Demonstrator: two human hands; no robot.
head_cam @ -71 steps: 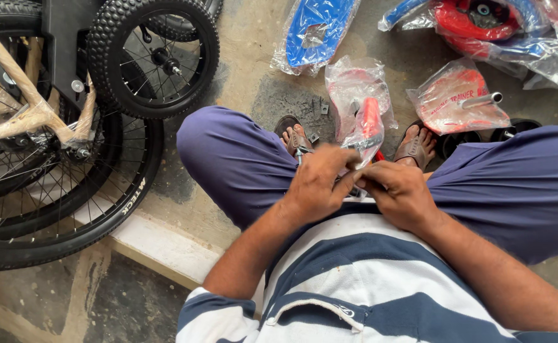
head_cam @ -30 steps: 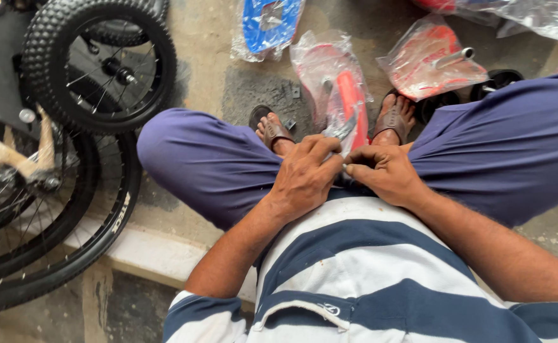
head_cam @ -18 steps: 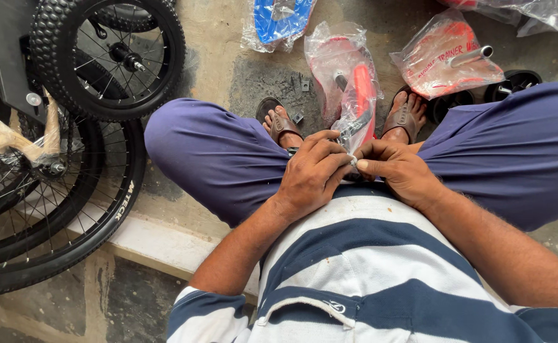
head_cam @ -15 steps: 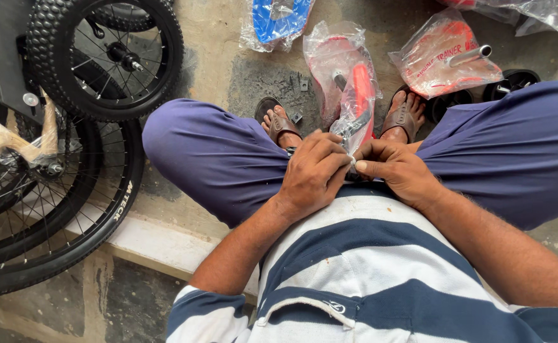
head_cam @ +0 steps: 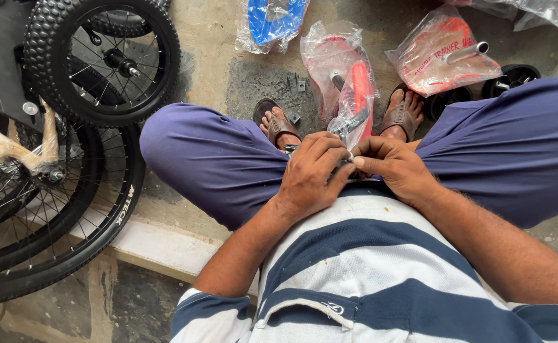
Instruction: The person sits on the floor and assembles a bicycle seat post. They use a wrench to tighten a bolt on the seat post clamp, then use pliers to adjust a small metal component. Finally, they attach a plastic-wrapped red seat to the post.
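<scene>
Left hand (head_cam: 314,178) is closed, fingers curled over the lower end of a clear plastic bag (head_cam: 341,82) that holds a red part. Right hand (head_cam: 393,168) is closed as well, thumb and fingertips pinching the same end of the bag where the two hands meet, just above the lap. What sits between the fingers at the pinch point is too small to tell.

The bag rises from the hands and runs away from the body, over the concrete floor (head_cam: 228,70) between the two sandalled feet (head_cam: 278,124). The person sits with knees spread, in dark blue trousers (head_cam: 215,165) and a blue-and-white striped shirt (head_cam: 355,273).

A second bagged red part (head_cam: 441,57) with a metal tube lies to the right of the first bag. A bagged blue part (head_cam: 272,19) lies at the top edge. To the left, a small knobbly wheel (head_cam: 104,60) leans over larger spoked bicycle wheels (head_cam: 50,228), well apart from the hands.
</scene>
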